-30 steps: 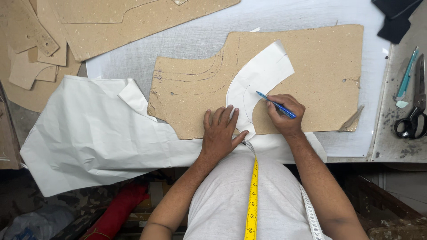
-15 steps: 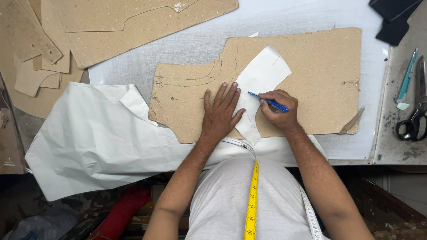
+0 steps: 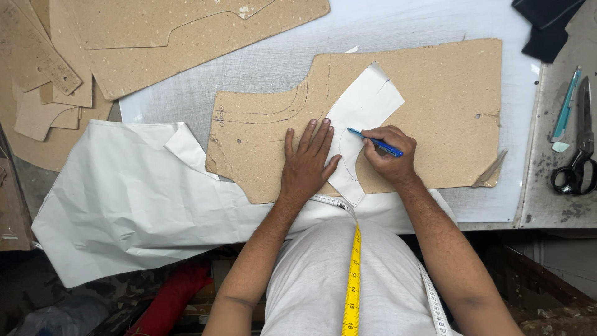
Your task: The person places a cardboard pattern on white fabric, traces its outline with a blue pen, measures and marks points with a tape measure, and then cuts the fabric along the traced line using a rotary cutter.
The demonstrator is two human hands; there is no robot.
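Pale work surface [image 3: 435, 18] spread under everything, grey metal ledge at its right end. Large sheet of white paper [image 3: 130, 205] crumpled left of the brown cardboard pattern [image 3: 435, 112], hanging over the near edge. Cardboard pattern flat at the centre, curved pencil lines drawn near its upper left corner. More cardboard templates [image 3: 186, 31] piled beyond the pattern and to its left. Dark fabric [image 3: 547, 25] beyond the pattern's right corner. Black-handled scissors [image 3: 575, 155] and a teal tool [image 3: 566, 106] on the ledge, well right of the pattern. Yellow measuring tape [image 3: 353, 274] draped round the neck, hanging just below the pattern's near edge.

On the pattern, a white paper piece [image 3: 364, 106], tilted, its lower tail reaching the pattern's near edge. Left hand [image 3: 308, 165] flat and spread, fingertips pressing the piece's left edge against the pattern; no grip closed on anything. Right hand [image 3: 388, 155] in a closed grip on a blue pen [image 3: 373, 142], tip touching the paper piece near its middle.

Progress, judged: a faint curve visible on the paper piece near the pen tip, apparently partly drawn; remainder of the line left to mark; piece uncut along that curve, scissors untouched.
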